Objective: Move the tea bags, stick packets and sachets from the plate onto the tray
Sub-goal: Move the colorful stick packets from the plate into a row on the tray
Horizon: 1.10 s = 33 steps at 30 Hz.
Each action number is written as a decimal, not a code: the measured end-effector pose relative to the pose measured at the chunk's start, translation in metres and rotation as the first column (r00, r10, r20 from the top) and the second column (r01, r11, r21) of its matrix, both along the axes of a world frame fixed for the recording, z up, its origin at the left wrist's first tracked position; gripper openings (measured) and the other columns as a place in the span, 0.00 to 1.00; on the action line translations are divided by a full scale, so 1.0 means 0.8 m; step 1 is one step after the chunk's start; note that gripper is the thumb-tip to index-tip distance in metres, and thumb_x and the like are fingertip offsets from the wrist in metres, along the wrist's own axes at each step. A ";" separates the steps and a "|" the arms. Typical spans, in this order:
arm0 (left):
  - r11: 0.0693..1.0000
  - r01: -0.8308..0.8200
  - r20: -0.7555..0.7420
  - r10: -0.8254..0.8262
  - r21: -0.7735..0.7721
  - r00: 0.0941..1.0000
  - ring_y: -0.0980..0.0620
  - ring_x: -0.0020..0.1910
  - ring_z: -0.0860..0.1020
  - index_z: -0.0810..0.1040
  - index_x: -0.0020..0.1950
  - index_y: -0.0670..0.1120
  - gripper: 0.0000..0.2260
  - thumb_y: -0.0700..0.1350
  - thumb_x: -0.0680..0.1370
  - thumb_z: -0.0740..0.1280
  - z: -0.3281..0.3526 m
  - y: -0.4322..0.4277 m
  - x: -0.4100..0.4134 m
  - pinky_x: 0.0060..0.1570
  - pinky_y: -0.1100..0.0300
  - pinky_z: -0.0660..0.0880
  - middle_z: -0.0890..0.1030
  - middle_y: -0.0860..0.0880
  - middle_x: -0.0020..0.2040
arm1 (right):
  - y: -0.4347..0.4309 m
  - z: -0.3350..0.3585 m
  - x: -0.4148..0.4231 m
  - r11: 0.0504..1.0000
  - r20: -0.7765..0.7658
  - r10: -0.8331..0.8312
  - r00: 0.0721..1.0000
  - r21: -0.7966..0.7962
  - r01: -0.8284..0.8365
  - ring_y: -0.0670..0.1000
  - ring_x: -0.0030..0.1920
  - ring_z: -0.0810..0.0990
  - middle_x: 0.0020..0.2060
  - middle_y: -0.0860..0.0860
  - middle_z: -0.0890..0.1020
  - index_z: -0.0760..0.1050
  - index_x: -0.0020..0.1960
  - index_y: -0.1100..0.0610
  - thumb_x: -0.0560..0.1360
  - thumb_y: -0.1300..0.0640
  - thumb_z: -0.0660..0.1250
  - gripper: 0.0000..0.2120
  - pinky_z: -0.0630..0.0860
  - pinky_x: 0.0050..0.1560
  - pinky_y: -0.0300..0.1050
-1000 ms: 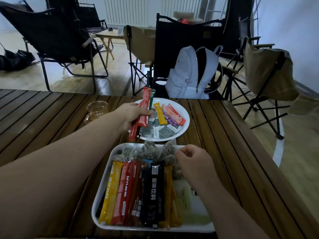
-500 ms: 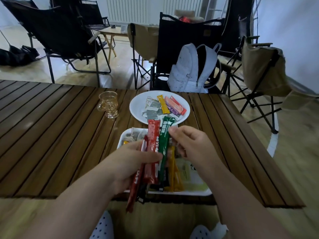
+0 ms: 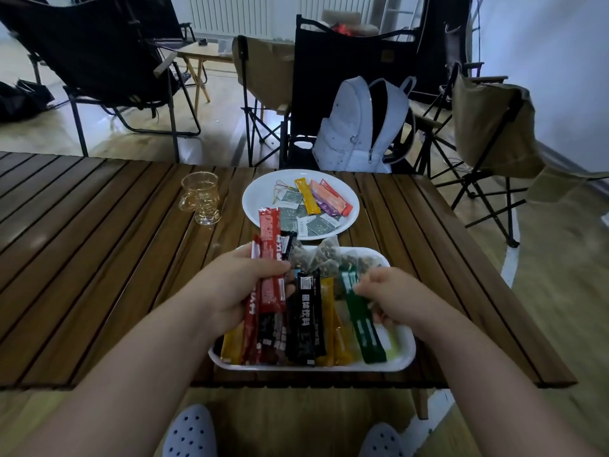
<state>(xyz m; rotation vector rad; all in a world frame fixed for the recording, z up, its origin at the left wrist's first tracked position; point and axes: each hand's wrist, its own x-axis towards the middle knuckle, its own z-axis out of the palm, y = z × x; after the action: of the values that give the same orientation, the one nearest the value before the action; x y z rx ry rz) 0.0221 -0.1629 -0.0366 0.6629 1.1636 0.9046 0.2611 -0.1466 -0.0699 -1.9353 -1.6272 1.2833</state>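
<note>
Several items are lying on the plate [image 3: 256, 196] and awaiting transfer, so the task is judged to be well past halfway but not complete. Starting at the left, a glass mug [image 3: 200, 198] is standing on the slatted table [image 3: 99, 245] at ten o'clock from the tray [image 3: 313, 367] and is playing no part in the work. The left hand [image 3: 238, 288] is hovering over the tray's nine o'clock edge, with fingers and thumb curling round a bundle of red stick packets [image 3: 270, 255] whose tops are pointing toward twelve o'clock; this bundle is not yet set down. At the tray's centre, black stick packets [image 3: 306, 319] and yellow stick packets [image 3: 328, 305] are lying side by side lengthwise, and mesh tea bags [image 3: 324, 258] are piling up along the twelve o'clock end. Toward three o'clock, a green stick packet [image 3: 364, 326] is slanting across the tray, and the right hand [image 3: 395, 301] is pinching its upper part with curled fingers; whether it is placing or adjusting the packet cannot be told. At twelve o'clock from the tray, just beyond it, the plate is carrying a group of grey sachets [image 3: 316, 224] and a fan of mixed stick packets [image 3: 321, 199] in yellow, pink, purple and orange. These items, plus the bundle in the left hand, are making up the work left to do.
</note>
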 end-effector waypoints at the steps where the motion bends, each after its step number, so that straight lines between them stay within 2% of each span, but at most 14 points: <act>1: 1.000 -0.012 0.005 0.012 -0.012 1.000 0.46 0.41 0.84 0.78 0.63 0.40 0.14 0.32 0.78 0.67 0.001 0.003 -0.002 0.41 0.56 0.84 0.84 0.36 0.55 | -0.001 -0.004 0.004 0.996 0.066 0.059 0.996 -0.072 -0.054 0.50 0.29 0.74 0.34 0.54 0.78 0.76 0.44 0.57 0.82 0.55 0.65 0.09 0.70 0.27 0.40; 4: 0.999 -0.025 0.033 0.026 -0.036 0.999 0.47 0.35 0.85 0.78 0.63 0.40 0.14 0.32 0.78 0.67 0.005 0.009 -0.008 0.42 0.54 0.83 0.82 0.33 0.58 | -0.005 -0.012 0.005 0.981 0.077 0.082 0.994 -0.179 -0.067 0.50 0.28 0.73 0.34 0.55 0.77 0.77 0.44 0.56 0.82 0.54 0.66 0.09 0.67 0.26 0.39; 8: 0.997 -0.053 0.065 0.056 -0.049 0.996 0.45 0.39 0.85 0.77 0.64 0.40 0.15 0.31 0.77 0.67 0.007 0.017 -0.023 0.42 0.53 0.84 0.83 0.33 0.57 | -0.005 -0.018 -0.012 0.994 -0.080 -0.042 0.996 -0.102 0.034 0.47 0.25 0.73 0.31 0.52 0.77 0.78 0.45 0.58 0.82 0.56 0.66 0.09 0.68 0.25 0.38; 12: 0.998 -0.014 0.026 0.015 -0.058 1.000 0.47 0.38 0.85 0.77 0.63 0.41 0.15 0.31 0.77 0.67 0.006 0.024 -0.046 0.42 0.52 0.83 0.85 0.38 0.47 | 0.001 -0.025 -0.036 0.987 -0.214 -0.161 0.963 -0.030 0.158 0.49 0.25 0.75 0.37 0.57 0.78 0.77 0.46 0.60 0.82 0.56 0.67 0.09 0.71 0.27 0.40; 15: 0.997 0.029 -0.019 -0.031 -0.077 0.999 0.47 0.37 0.86 0.76 0.64 0.38 0.14 0.31 0.78 0.65 0.000 0.026 -0.059 0.37 0.54 0.85 0.86 0.38 0.44 | 0.004 -0.026 -0.050 0.980 -0.300 -0.188 0.935 0.011 0.200 0.50 0.25 0.76 0.34 0.56 0.78 0.78 0.45 0.60 0.81 0.57 0.67 0.08 0.72 0.27 0.43; 18: 0.994 0.072 -0.057 -0.077 -0.088 0.995 0.47 0.37 0.85 0.74 0.66 0.36 0.15 0.32 0.79 0.65 -0.009 0.025 -0.069 0.39 0.53 0.84 0.85 0.38 0.44 | 0.004 -0.027 -0.058 0.977 -0.281 -0.185 0.942 0.049 0.206 0.49 0.25 0.77 0.31 0.55 0.80 0.79 0.46 0.60 0.81 0.57 0.67 0.08 0.74 0.26 0.42; 22: 0.994 0.060 -0.047 -0.065 -0.096 0.997 0.43 0.45 0.85 0.74 0.68 0.38 0.20 0.32 0.75 0.68 -0.017 0.026 -0.079 0.53 0.46 0.82 0.85 0.37 0.49 | 0.001 -0.028 -0.065 0.978 -0.272 -0.166 0.948 0.075 0.192 0.47 0.24 0.78 0.30 0.54 0.81 0.79 0.48 0.61 0.81 0.57 0.67 0.08 0.75 0.26 0.39; 23: 0.994 0.058 -0.045 -0.063 -0.093 0.997 0.43 0.45 0.85 0.74 0.67 0.38 0.22 0.33 0.73 0.69 -0.017 0.026 -0.080 0.52 0.46 0.82 0.85 0.36 0.49 | 0.000 -0.028 -0.067 0.978 -0.298 -0.169 0.939 0.072 0.198 0.47 0.24 0.79 0.30 0.54 0.81 0.79 0.48 0.62 0.81 0.57 0.68 0.08 0.75 0.25 0.39; 25: 0.995 0.058 -0.062 -0.063 -0.082 0.996 0.43 0.43 0.86 0.75 0.65 0.39 0.24 0.34 0.69 0.70 -0.018 0.027 -0.082 0.44 0.48 0.85 0.86 0.37 0.49 | -0.001 -0.026 -0.074 0.978 -0.345 -0.165 0.924 0.065 0.199 0.48 0.24 0.80 0.30 0.55 0.81 0.79 0.49 0.63 0.81 0.58 0.68 0.08 0.76 0.25 0.39; 27: 0.994 0.074 -0.061 -0.079 -0.081 0.995 0.43 0.44 0.87 0.75 0.65 0.39 0.23 0.34 0.70 0.70 -0.017 0.029 -0.081 0.39 0.50 0.85 0.86 0.37 0.51 | -0.002 -0.026 -0.082 0.981 -0.364 -0.141 0.921 0.077 0.180 0.50 0.25 0.81 0.33 0.58 0.82 0.79 0.50 0.65 0.81 0.59 0.68 0.07 0.77 0.26 0.40; 31: 0.993 0.071 -0.056 -0.076 -0.089 0.996 0.42 0.49 0.85 0.75 0.66 0.40 0.16 0.34 0.78 0.67 -0.019 0.034 -0.079 0.48 0.47 0.84 0.85 0.37 0.54 | -0.002 -0.035 -0.094 0.974 -0.277 -0.095 0.956 0.172 0.147 0.51 0.26 0.81 0.35 0.58 0.83 0.79 0.49 0.62 0.79 0.58 0.70 0.06 0.76 0.26 0.42; 33: 0.992 0.090 -0.088 -0.098 -0.089 0.991 0.40 0.51 0.85 0.76 0.66 0.40 0.15 0.35 0.79 0.67 -0.021 0.034 -0.078 0.46 0.47 0.83 0.85 0.37 0.55 | -0.001 -0.039 -0.096 0.963 -0.192 -0.096 0.977 0.230 0.140 0.48 0.24 0.79 0.34 0.55 0.83 0.79 0.48 0.59 0.79 0.56 0.70 0.06 0.74 0.25 0.40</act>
<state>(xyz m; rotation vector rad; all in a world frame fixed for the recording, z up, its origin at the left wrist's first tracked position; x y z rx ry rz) -0.0402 -0.1353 -0.0531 0.6908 1.2358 0.7479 0.1844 -0.1470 -0.1014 -1.6916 -1.4793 1.1190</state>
